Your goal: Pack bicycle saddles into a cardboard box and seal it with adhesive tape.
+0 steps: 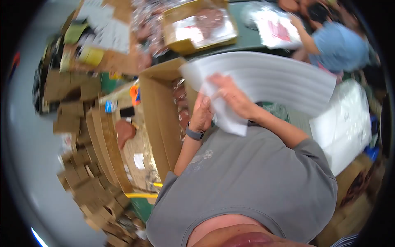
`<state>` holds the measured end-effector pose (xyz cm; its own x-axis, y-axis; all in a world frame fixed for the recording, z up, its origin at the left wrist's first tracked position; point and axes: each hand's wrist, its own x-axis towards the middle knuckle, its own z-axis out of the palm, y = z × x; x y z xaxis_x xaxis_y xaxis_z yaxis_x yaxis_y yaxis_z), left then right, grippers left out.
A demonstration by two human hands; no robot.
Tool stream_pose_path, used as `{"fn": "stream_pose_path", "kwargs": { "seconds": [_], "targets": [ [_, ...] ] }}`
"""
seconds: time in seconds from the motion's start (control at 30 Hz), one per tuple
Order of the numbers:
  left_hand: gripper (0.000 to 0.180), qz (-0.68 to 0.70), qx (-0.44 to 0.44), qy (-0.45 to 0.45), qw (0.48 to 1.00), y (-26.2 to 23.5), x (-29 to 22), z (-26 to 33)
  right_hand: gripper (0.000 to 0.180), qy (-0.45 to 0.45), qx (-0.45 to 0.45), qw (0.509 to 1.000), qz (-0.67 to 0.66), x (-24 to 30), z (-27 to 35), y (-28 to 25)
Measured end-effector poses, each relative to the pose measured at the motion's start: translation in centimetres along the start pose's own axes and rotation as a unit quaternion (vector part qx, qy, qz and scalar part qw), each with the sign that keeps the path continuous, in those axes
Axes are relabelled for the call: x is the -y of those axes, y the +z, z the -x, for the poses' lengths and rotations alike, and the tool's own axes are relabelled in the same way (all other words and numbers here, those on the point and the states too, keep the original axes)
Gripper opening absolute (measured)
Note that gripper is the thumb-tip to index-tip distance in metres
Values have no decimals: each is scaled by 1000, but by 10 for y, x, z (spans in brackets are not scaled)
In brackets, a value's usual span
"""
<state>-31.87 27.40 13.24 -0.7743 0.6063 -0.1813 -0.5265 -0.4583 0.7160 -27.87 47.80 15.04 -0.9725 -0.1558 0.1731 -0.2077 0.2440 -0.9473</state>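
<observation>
A long white foam sheet (284,76) arches in front of me, its near end hanging down between my hands. My left hand (201,115), with a dark band on the wrist, grips this near end; the sheet hides part of its fingers. My right hand (234,96) lies against the sheet with fingers stretched out and smeared by motion. Just left of my hands stands an open cardboard box (158,111). Inside it show reddish-brown pieces (181,103) in clear plastic, partly hidden by the box wall and my left arm.
Ahead, a yellow box (201,45) holds a wrapped brown piece beside more clear-wrapped pieces (150,33). At the upper right, a co-worker in blue (339,47) handles a white plastic bag (277,29). A white wrapped bundle (345,123) stands at right; cardboard boxes (78,177) pile up at left.
</observation>
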Motion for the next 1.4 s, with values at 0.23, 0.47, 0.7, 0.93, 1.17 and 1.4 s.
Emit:
{"fn": "stream_pose_path", "kwargs": {
  "seconds": [0.23, 0.47, 0.7, 0.93, 1.17, 1.4],
  "targets": [
    [51, 13, -497, 160, 853, -242, -14, 187, 59, -345, 255, 824, 370, -47, -154, 178],
    [52, -292, -764, -78, 570, -355, 155, 429, 45, -271, 100, 853, 436, -139, -298, 177],
    [92, -460, -818, -163, 305, -295, 82, 275, 160, 427, -351, 815, 174, -379, -405, -52],
    [58, -325, -635, 136, 688, -258, -76, -69, 38, 395, -312, 833, -228, -421, -433, -21],
    [81, 107, -302, 58, 946, -151, -153, -319, 44, 329, 233, 825, -397, -227, -482, -134],
    [78, 375, -208, 343, 836, -183, -231, -346, 88, 76, -54, 850, 518, -455, -713, -337]
  ]
}}
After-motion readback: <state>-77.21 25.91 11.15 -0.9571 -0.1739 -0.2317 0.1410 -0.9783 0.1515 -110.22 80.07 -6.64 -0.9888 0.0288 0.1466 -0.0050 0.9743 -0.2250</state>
